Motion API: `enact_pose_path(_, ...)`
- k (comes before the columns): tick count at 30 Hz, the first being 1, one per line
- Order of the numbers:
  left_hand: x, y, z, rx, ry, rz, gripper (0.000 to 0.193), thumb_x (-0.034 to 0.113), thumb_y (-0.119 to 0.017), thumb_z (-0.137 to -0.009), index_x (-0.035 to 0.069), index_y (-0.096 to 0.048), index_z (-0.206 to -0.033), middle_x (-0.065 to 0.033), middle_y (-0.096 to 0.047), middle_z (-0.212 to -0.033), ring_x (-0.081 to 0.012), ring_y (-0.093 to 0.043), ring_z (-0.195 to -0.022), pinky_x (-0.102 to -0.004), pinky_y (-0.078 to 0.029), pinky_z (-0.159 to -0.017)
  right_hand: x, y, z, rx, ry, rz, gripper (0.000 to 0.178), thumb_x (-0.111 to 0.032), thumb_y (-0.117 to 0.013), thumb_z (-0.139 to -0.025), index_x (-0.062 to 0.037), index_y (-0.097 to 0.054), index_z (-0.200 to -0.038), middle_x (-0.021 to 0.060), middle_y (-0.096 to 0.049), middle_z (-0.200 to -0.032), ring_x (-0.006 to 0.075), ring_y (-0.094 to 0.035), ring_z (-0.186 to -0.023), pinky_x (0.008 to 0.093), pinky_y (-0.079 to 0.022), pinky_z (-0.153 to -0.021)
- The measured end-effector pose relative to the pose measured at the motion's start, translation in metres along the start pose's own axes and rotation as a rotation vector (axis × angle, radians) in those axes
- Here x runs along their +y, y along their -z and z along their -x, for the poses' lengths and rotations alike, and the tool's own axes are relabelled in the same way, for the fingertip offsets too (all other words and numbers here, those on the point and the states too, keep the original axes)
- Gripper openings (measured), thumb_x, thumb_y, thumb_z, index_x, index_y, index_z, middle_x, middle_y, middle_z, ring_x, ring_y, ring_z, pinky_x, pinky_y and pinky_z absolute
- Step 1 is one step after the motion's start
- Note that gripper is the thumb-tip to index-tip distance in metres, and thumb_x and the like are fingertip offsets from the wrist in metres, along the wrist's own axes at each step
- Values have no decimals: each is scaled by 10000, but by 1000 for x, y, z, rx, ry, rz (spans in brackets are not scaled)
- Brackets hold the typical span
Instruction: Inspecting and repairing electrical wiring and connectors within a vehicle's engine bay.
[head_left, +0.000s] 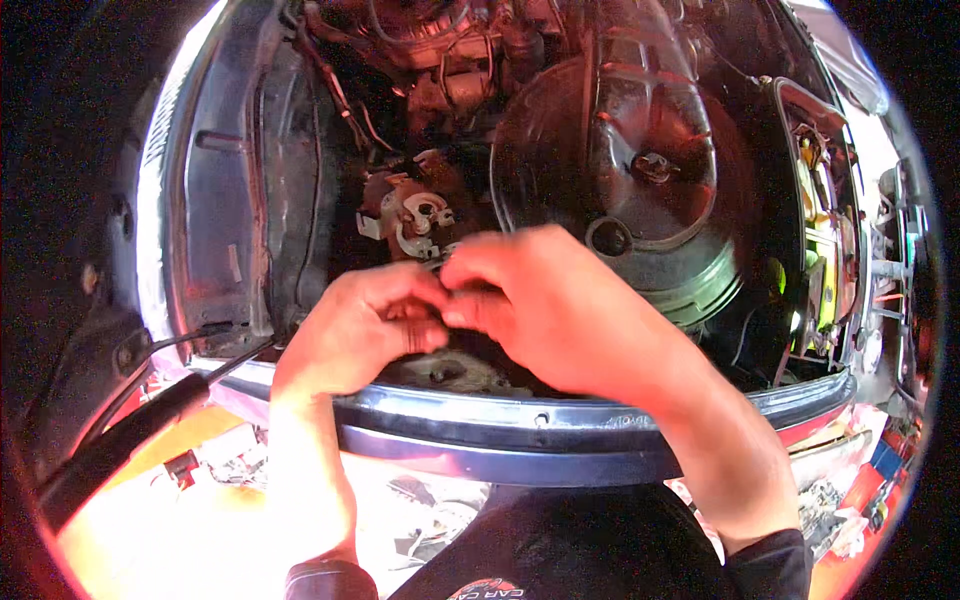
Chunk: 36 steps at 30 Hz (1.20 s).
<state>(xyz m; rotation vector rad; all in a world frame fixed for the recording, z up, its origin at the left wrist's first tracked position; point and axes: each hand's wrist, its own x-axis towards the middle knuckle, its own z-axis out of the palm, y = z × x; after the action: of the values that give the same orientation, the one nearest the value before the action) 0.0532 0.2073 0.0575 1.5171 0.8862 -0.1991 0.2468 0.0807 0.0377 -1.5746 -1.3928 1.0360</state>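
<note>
Both of my hands meet over the near part of an opened car compartment. My left hand (pixel 365 325) has its fingers curled toward the thumb. Against its fingertips press the closed, pinching fingers of my right hand (pixel 545 305), which comes in from the right. Anything between the fingers is too small or too hidden to name. Just beyond the fingertips sits a brown metal assembly (pixel 420 215) with a pale, curved bracket on it. Below my hands, partly covered, lies a flat, dirty metal piece (pixel 450 372).
A round, dark wheel well (pixel 620 190) fills the middle right. The dark blue body edge (pixel 520 425) crosses in front of me. A black strut (pixel 130 440) slants in at the lower left. Yellow-green items (pixel 822 250) sit in the right side pocket. Pipes (pixel 350 95) run at the back.
</note>
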Motion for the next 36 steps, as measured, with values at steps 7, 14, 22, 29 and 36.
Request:
enact_pose_path(7,-6,17,0,25,-355,369,327,310,-714,-997,-6,-671,-1068,-114,-730,-911,-210,-724,-792,-317,-577,-700,-18,3,-21,156,69,-700,200,-11,-678,-961,120,-629,-1104,168,-705,-800,206,-711,-707,341,-535,-626)
enact_pose_path(14,-20,2,-25,-424,29,130,659,531,-605,-1031,-36,-617,-1367,-170,-718,-1276,-280,-636,-1280,-377,-458,-1112,-11,30,-4,420,287,-111,93,27,-714,-947,17,-678,-1031,5,-644,-813,44,-595,-766,216,-485,-643)
enact_pose_path(22,-70,-59,-111,-502,146,-1197,407,158,-643,-923,-11,-663,-1293,-273,-705,-1206,-389,-652,-1197,-436,-490,-1048,-7,29,-3,740,297,-108,91,-92,-668,-862,-10,-628,-855,218,-679,-775,439,-692,-747,531,-551,-670)
enact_pose_path(29,-81,-52,-125,-492,65,-1074,376,131,-631,-917,-14,-673,-1261,-256,-725,-1152,-375,-673,-1148,-436,-497,-1020,-5,42,3,612,242,-33,118,-115,-679,-843,-8,-634,-864,207,-698,-834,429,-706,-794,528,-569,-716)
enact_pose_path(36,-103,-27,-106,-447,17,-912,347,105,-620,-911,-17,-684,-1230,-238,-745,-1097,-362,-695,-1099,-437,-505,-992,-7,40,2,595,238,-70,126,-121,-684,-842,-6,-631,-844,209,-696,-814,443,-701,-777,532,-569,-701)
